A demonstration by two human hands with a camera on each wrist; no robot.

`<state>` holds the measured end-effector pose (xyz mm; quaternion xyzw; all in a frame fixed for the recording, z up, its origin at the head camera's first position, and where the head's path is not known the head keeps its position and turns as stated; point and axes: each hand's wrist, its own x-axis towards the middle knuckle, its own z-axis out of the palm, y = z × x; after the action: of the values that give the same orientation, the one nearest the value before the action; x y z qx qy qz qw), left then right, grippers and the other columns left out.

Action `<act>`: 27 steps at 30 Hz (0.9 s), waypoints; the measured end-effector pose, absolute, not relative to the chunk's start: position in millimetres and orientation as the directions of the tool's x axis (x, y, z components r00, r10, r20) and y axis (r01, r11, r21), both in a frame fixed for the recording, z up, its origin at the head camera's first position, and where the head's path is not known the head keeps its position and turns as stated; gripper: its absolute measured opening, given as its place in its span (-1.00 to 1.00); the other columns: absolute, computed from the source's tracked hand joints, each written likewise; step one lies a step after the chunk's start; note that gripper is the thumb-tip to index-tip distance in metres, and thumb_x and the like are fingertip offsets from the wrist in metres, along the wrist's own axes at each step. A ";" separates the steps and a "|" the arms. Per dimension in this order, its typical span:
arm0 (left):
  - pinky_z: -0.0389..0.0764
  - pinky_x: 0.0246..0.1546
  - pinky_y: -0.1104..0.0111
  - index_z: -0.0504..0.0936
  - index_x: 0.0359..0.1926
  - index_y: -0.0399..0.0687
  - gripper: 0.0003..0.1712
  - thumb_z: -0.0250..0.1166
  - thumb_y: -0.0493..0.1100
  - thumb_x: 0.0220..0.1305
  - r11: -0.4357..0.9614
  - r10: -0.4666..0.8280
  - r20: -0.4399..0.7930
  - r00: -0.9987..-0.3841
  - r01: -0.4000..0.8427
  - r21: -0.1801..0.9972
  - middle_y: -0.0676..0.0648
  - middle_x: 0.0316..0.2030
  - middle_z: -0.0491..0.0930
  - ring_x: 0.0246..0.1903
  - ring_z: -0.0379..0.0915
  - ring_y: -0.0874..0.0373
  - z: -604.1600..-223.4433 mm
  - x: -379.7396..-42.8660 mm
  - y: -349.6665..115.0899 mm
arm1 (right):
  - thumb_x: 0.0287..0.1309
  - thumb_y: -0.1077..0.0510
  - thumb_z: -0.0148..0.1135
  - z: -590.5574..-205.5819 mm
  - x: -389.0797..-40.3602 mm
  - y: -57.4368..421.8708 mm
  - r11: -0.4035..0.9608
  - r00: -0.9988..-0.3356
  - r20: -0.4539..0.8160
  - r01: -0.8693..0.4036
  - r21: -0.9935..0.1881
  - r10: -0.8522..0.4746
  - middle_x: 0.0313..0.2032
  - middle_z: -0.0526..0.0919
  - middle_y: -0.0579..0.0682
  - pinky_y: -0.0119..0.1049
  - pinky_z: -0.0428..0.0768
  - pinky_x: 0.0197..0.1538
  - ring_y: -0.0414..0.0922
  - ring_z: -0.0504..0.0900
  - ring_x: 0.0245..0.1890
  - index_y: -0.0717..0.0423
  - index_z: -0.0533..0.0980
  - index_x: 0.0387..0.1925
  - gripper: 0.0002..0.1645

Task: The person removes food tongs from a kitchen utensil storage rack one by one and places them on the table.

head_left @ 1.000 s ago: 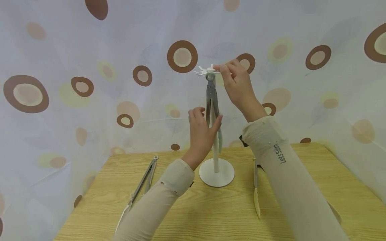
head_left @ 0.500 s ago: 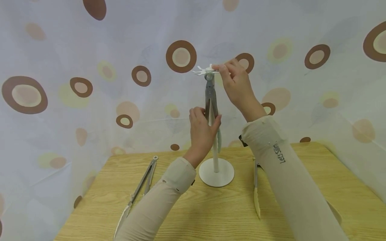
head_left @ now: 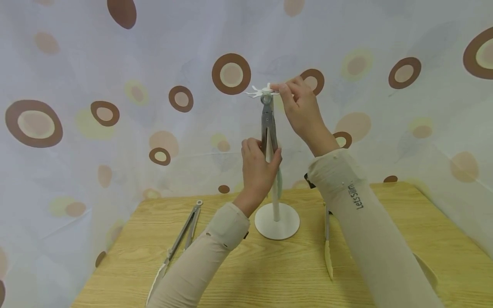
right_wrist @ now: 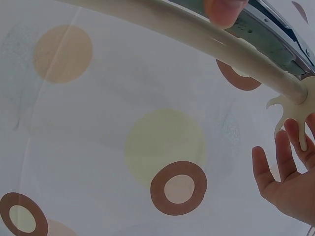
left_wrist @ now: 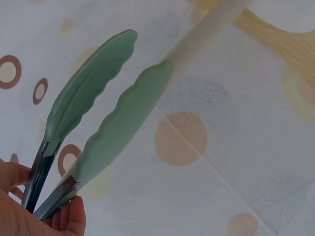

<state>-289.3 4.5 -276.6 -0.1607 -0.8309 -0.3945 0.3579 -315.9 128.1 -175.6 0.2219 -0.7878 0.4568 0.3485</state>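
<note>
A white stand point(head_left: 277, 231) rises from a round base to a ring of curved hooks point(head_left: 257, 92) at its top. Metal tongs point(head_left: 267, 119) with a ring at the upper end hang downward along the pole, just under the hooks. Whether the ring sits on a hook is hard to tell. My left hand point(head_left: 256, 169) grips both arms of the tongs midway, fingers on one side and thumb on the other. Green scalloped tips point(left_wrist: 125, 123) point away from that hand, apart from each other. At the top, my right hand point(head_left: 304, 109) pinches the hook ring's right side.
On the wooden table point(head_left: 246, 273), a second pair of tongs point(head_left: 181, 235) with pale tips lies at the left, partly under my left sleeve. Yellow-tipped tongs point(head_left: 328, 256) lie at the right beside my right sleeve. A patterned curtain point(head_left: 204, 51) hangs behind.
The ring end of the green-tipped tongs has shifted very slightly left. Both hands stay almost still, keeping their hold on the tongs and the hook ring.
</note>
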 end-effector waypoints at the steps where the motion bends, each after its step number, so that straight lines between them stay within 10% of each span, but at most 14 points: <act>1: 0.44 -0.27 0.27 0.30 -0.14 -0.27 -0.58 0.30 -0.07 0.26 0.639 -0.017 0.721 -0.693 0.547 0.541 -0.15 -0.21 0.26 -0.21 0.23 0.02 -276.6 -289.1 4.3 | 0.46 0.01 -0.15 -175.6 -315.9 127.9 0.483 -0.659 0.752 -0.668 -0.566 -0.031 -0.10 0.47 0.09 -0.24 0.31 -0.08 -0.06 0.35 -0.11 0.09 0.59 0.10 -0.54; 27: 0.42 -0.31 0.29 0.30 -0.18 -0.25 -0.60 0.30 -0.08 0.25 0.634 -0.013 0.776 -0.631 0.595 0.494 -0.15 -0.23 0.26 -0.24 0.23 0.02 -266.9 -276.7 0.0 | 0.46 0.00 -0.16 -175.3 -317.5 128.2 0.504 -0.651 0.758 -0.665 -0.550 -0.032 -0.10 0.48 0.10 -0.21 0.33 -0.08 -0.05 0.37 -0.14 0.08 0.59 0.09 -0.53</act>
<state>-276.7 0.0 -266.9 -0.1784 -0.8152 -0.3887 0.3906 -317.5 128.2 -175.3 0.2203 -0.7915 0.4464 0.3546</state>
